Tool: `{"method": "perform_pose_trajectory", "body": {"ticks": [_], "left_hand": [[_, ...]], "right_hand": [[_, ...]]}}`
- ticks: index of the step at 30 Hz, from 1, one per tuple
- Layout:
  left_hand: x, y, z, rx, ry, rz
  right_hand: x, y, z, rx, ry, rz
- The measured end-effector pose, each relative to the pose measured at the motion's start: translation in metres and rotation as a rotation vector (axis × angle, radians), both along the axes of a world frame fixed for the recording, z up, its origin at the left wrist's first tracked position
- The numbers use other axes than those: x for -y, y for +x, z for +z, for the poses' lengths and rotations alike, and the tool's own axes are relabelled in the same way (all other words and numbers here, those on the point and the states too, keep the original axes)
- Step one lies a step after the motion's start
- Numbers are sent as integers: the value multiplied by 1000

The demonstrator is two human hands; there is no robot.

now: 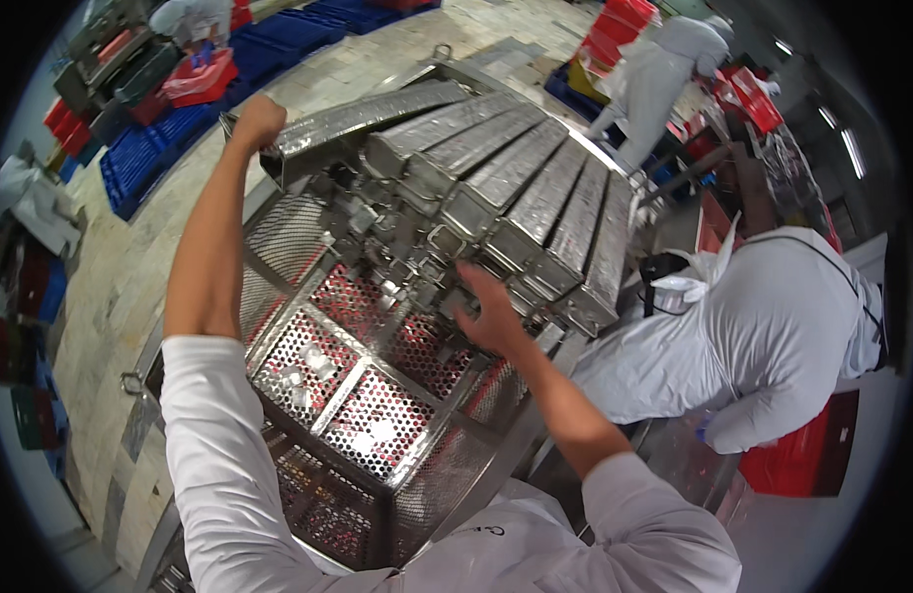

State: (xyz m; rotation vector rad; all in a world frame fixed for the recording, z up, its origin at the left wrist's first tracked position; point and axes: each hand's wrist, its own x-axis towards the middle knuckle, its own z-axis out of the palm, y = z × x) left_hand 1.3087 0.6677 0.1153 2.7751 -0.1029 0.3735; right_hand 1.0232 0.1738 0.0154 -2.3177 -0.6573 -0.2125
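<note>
Floor (pixel 96 296): pale tiles, which spread along the left and far sides. Far left: blue pallets (pixel 145 158), laid in a row; a red crate (pixel 202 81), which stood before a person in white (pixel 195 15). Left edge: one dark green crate (pixel 32 417). Far right: a second person (pixel 659 74), white-clad, who bent near stacked red crates (pixel 613 40); strip lights (pixel 853 153), which glowed overhead. Near right: a third person (pixel 778 316), white-clothed, who leaned beside a red bin (pixel 807 450).

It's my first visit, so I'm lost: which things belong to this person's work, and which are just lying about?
Part of the work, it seems:
left hand
right hand
long metal boxes
perforated metal cage

Apparently just nearby:
blue pallets
red crates
</note>
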Motion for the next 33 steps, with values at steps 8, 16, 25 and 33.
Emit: {"method": "perform_pose_trajectory", "body": {"ticks": [8,16,25,33], "left_hand": [[97,162,-57,-171,233,14],[81,20,-148,-700,-1390,-171],[391,-440,-296,34,-857,63],[771,-956,-153,-937,-427,-1807]], "right_hand": [[165,-294,-42,-613,-215,-255],[231,-474,-47,-540,182,-880],[245,-652,-5,-448,244,-1291],[182,-873,29,-142,81,-1671]]}}
